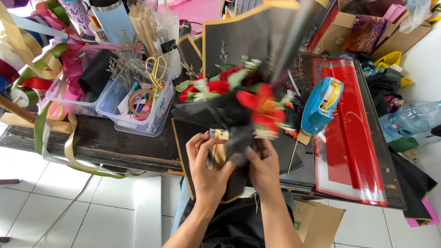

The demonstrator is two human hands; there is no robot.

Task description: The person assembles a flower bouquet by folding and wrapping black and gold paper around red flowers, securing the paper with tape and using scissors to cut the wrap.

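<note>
I hold a small bouquet (234, 94) of red flowers and green leaves wrapped in black paper with gold edging (250, 36). My left hand (207, 171) and my right hand (264, 169) both grip the wrapped stem end (236, 154) near the table's front edge. A strip of gold ribbon (219, 149) runs between my left fingers at the stem. The bouquet's top tilts away from me over the dark wooden table (115, 142).
A blue tape dispenser (321, 105) lies right of the bouquet beside red wrapping sheets (351, 138). A clear plastic box (138, 103) with gold scissors (156, 69) stands left. Ribbons (34, 69) pile at far left. A plastic bottle (409, 119) and a cardboard box (314, 220) sit nearby.
</note>
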